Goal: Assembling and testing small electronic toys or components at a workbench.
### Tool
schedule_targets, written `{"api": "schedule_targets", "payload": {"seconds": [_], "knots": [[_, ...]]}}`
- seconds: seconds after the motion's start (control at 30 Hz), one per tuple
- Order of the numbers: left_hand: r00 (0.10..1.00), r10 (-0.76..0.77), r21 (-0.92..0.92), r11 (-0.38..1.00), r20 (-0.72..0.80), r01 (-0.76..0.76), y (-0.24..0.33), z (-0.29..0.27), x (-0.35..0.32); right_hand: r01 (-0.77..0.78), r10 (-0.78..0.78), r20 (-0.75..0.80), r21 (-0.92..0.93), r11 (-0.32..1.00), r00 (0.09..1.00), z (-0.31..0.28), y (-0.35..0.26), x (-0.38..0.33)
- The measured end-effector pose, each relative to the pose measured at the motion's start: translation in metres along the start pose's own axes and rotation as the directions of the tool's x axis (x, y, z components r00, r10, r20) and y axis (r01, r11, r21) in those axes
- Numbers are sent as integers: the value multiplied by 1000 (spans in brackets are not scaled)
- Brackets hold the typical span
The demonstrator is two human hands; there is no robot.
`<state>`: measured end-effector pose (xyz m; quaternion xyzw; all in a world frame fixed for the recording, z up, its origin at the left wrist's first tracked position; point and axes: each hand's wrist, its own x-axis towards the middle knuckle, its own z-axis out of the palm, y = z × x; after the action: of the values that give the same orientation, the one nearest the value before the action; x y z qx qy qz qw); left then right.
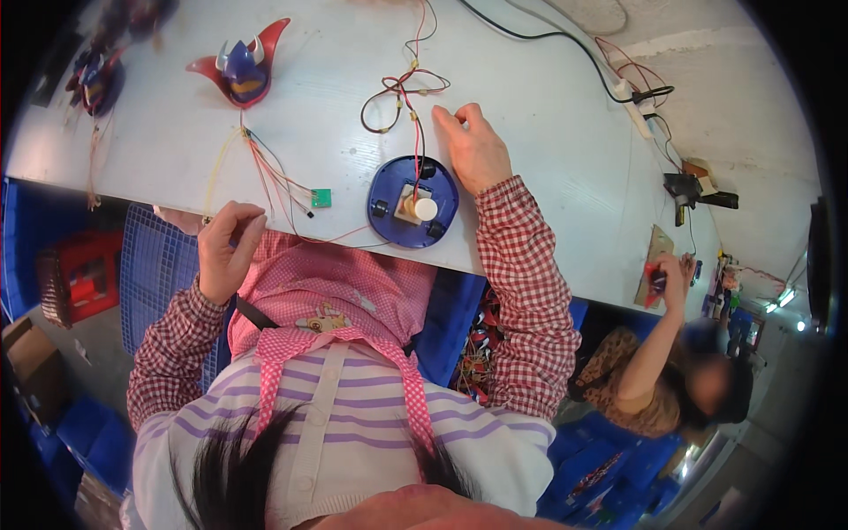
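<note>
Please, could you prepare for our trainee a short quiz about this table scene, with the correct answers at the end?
1. True or false: the small green square circuit board lies to the left of the rounded dark-blue plastic base.
2. Which of the camera wearer's hands is nearer to that base?
A) left hand
B) right hand
3. Fill in the blank: the thin plastic-coated wires leading up from the base are red and ____.

Key: 1 true; 2 B; 3 black.
</note>
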<state>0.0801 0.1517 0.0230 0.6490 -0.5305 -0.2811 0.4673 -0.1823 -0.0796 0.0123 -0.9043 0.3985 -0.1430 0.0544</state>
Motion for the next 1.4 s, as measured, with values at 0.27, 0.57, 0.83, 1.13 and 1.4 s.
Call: {"api": "schedule_targets", "payload": {"seconds": [0.27,0.57,0.83,1.13,1.4], "knots": [[998,22,-82,997,59,-17,18,14,8,-467,395,286,723,509,873,-23,10,0],[987,49,-69,997,152,-38,25,27,9,-471,477,345,865,173,808,-38,11,-22],[963,114,-82,992,245,-96,32,39,-4,-100,173,-84,545,833,981,-17,3,-22],[953,70,-145,989,295,-28,27,41,-23,74,-93,-172,-116,991,981,17,8,9],[948,90,-186,982,306,-33,20,44,-26,145,-271,-278,-400,905,922,32,17,12]]}}
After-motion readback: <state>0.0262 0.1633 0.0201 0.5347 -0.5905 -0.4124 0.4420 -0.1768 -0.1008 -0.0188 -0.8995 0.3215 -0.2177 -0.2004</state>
